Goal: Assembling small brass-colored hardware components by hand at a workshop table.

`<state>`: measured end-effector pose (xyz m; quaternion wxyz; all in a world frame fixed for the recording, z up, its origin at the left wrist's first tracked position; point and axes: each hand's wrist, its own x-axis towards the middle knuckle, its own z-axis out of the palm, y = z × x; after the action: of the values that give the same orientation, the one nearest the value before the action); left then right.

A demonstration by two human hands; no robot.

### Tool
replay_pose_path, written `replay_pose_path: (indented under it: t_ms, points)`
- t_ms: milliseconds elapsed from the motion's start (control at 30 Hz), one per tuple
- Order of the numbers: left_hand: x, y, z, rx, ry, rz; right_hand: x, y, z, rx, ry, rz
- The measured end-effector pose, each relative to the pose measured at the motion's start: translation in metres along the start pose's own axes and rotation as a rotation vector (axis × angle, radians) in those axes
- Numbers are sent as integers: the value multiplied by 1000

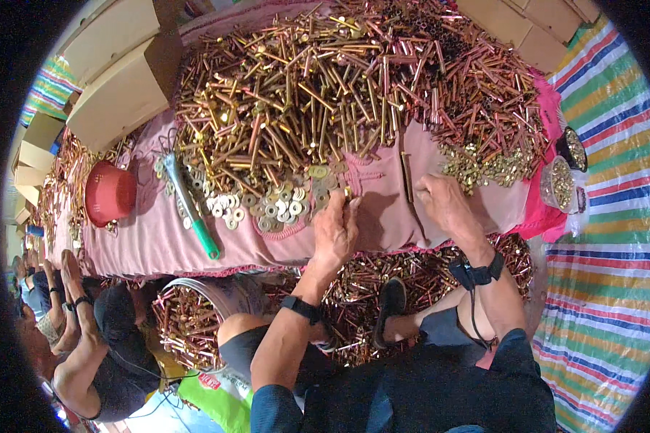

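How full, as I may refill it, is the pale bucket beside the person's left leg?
It looks full: the pale bucket has bolts across its mouth, near the rim; underneath is hidden.

To my left, a red bowl [110,193] rests on the pink cloth [152,245], with a green-handled rake [183,195] to its right. Cardboard boxes [119,90] stand beyond the bowl. A striped tarp [607,289] spreads along my right side. Low on my left, a green-and-white bag [220,397] lies near a co-worker [130,379].
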<state>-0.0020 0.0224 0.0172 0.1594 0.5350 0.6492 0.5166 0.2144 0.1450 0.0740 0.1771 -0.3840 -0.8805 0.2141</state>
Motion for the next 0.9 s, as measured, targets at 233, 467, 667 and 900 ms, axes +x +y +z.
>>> replay_pose_path:
  t_ms: [233,467,667,900]
  points:
    - [-3,1,-7,-34,-30,-33,-4,13,-2,-112,-88,97]
    - [-1,4,-6,-81,18,5,-8,25,4,-108,-12,246]
    - [-4,-5,2,-29,4,-36,-3,25,-2,-209,-179,286]
    - [-3,-2,-2,-62,5,-45,-9,22,-13,-174,-90,204]
